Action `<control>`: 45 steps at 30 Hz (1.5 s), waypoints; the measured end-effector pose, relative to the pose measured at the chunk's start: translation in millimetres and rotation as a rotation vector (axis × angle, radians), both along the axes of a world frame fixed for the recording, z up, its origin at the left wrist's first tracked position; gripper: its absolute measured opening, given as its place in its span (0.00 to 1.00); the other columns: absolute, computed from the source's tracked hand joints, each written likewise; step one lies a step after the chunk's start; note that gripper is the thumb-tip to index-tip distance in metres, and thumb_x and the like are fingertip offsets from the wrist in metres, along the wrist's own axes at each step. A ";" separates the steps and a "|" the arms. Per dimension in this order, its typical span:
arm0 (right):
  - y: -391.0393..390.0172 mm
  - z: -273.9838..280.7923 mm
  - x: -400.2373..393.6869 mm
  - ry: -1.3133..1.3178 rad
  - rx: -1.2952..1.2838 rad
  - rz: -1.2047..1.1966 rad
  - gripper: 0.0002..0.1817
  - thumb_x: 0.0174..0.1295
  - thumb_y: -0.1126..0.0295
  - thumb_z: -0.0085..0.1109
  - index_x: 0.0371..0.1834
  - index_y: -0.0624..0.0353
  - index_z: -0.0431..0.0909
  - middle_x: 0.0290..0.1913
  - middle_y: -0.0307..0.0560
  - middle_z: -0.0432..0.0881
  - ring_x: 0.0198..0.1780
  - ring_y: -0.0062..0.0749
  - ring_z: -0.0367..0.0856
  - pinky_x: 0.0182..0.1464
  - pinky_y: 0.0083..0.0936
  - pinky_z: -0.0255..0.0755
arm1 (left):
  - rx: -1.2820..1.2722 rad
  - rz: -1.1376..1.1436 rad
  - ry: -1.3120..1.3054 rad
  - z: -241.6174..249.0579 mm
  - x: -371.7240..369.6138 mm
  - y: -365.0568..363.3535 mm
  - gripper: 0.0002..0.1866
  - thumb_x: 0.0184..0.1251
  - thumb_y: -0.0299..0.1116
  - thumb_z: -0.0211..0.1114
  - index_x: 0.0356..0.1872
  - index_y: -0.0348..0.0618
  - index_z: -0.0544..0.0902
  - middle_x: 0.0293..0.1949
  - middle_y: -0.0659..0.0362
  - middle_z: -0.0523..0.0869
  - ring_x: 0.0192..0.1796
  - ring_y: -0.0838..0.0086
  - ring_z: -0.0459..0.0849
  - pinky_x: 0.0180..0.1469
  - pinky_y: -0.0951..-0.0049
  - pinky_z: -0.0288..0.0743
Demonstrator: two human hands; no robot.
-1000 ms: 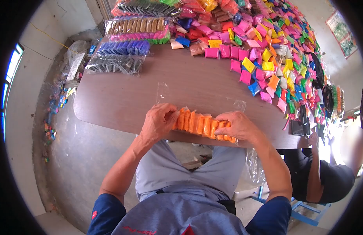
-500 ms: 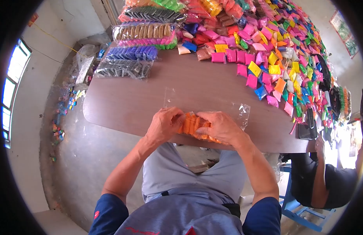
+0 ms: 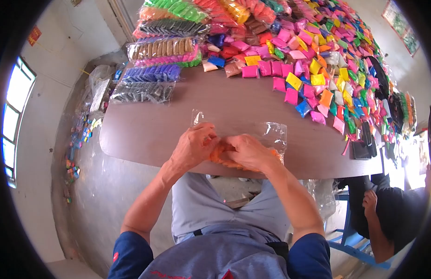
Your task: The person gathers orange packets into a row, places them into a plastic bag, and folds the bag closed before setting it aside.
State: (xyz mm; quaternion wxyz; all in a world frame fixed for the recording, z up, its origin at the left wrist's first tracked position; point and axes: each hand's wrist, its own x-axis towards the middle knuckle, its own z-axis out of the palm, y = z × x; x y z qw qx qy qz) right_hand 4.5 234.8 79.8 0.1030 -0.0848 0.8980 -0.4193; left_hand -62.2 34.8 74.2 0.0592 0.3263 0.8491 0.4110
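At the table's near edge, a row of orange packets (image 3: 223, 161) lies inside a clear plastic bag (image 3: 275, 134). My left hand (image 3: 195, 145) is closed at the left end of the bag, thumb and fingers pinched together. Over the middle and right of the packets, my right hand (image 3: 251, 152) curls with its fingers gripping the bag. Both sets of fingertips nearly meet, and the hands hide much of the orange row. Clear film sticks up behind the left hand and beyond the right one.
Filled bags of black packets (image 3: 143, 93) and blue packets (image 3: 152, 73) are stacked at the back left. A large heap of loose colourful packets (image 3: 313, 79) covers the right side. A dark phone-like object (image 3: 363, 150) lies near the right edge, beside a seated person (image 3: 394, 214).
My right hand has moved left along the bag towards my left hand, covering more orange packets. The view has shifted slightly. The other person's hand has dropped away from the table edge.
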 end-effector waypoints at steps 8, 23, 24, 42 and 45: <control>6.0 -22.2 -4.2 0.122 0.059 -0.008 0.18 0.64 0.67 0.59 0.55 0.64 0.80 0.42 0.65 0.86 0.48 0.62 0.84 0.53 0.49 0.76 | -0.079 -0.037 -0.126 5.8 0.6 13.6 0.09 0.68 0.29 0.68 0.43 0.33 0.85 0.41 0.49 0.88 0.37 0.61 0.88 0.42 0.65 0.83; 43.9 -18.6 50.3 0.340 0.250 -0.173 0.14 0.68 0.61 0.61 0.49 0.58 0.82 0.38 0.53 0.87 0.42 0.52 0.83 0.46 0.43 0.76 | -0.124 -0.078 -0.006 -4.1 2.7 7.0 0.10 0.69 0.35 0.68 0.41 0.37 0.86 0.32 0.47 0.86 0.34 0.55 0.86 0.39 0.60 0.78; 44.7 -23.6 47.8 0.368 0.244 -0.168 0.12 0.69 0.62 0.61 0.47 0.57 0.83 0.36 0.53 0.86 0.40 0.52 0.83 0.45 0.43 0.76 | -0.122 -0.081 -0.029 -2.0 3.7 6.7 0.10 0.69 0.35 0.68 0.41 0.37 0.86 0.32 0.47 0.86 0.35 0.55 0.86 0.39 0.60 0.79; 22.6 -10.1 39.0 0.546 0.355 -0.129 0.21 0.62 0.60 0.69 0.54 0.60 0.82 0.50 0.48 0.84 0.53 0.47 0.79 0.58 0.43 0.71 | -0.090 -0.010 0.066 -10.8 11.8 10.8 0.10 0.69 0.37 0.67 0.38 0.40 0.87 0.31 0.48 0.88 0.35 0.50 0.86 0.40 0.57 0.80; 21.9 -27.9 31.4 0.506 0.313 -0.127 0.17 0.62 0.61 0.69 0.49 0.60 0.83 0.45 0.46 0.86 0.49 0.46 0.80 0.55 0.41 0.72 | -0.082 -0.018 0.061 -9.9 11.6 11.8 0.11 0.69 0.38 0.67 0.37 0.39 0.87 0.31 0.48 0.87 0.35 0.49 0.86 0.41 0.56 0.80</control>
